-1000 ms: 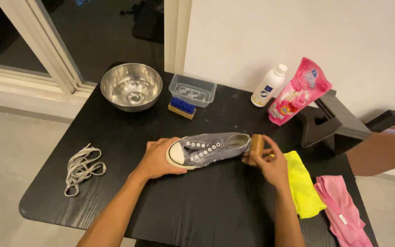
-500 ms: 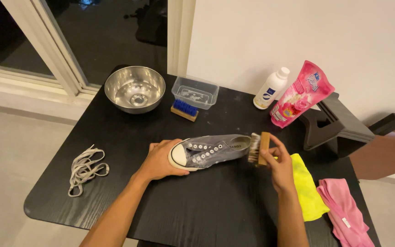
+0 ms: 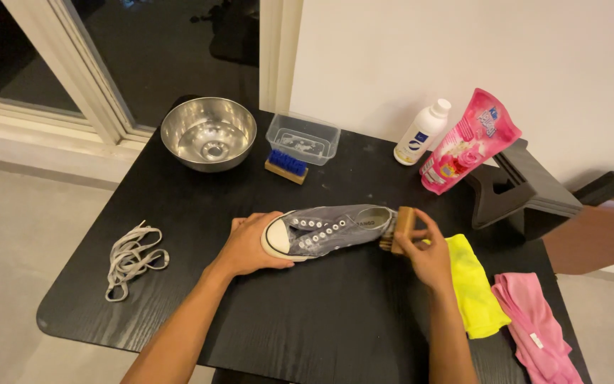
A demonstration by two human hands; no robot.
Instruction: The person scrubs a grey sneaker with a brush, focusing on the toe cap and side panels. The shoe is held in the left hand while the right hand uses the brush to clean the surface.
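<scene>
A grey lace-less sneaker (image 3: pixel 332 229) with a white toe cap lies on its side on the black table (image 3: pixel 321 327). My left hand (image 3: pixel 250 245) grips its toe end and holds it down. My right hand (image 3: pixel 424 252) is closed around a wooden brush (image 3: pixel 399 227) whose bristles press against the sneaker's heel.
White shoelaces (image 3: pixel 131 257) lie at the left edge. At the back stand a steel bowl (image 3: pixel 209 133), a clear plastic tub (image 3: pixel 303 137), a blue-bristled brush (image 3: pixel 286 166), a white bottle (image 3: pixel 422 132) and a pink pouch (image 3: pixel 469 141). Yellow cloth (image 3: pixel 474 288) and pink cloth (image 3: pixel 538 331) lie right.
The brush in my right hand has shifted slightly along the sneaker's heel. My left hand keeps the toe held in the same spot.
</scene>
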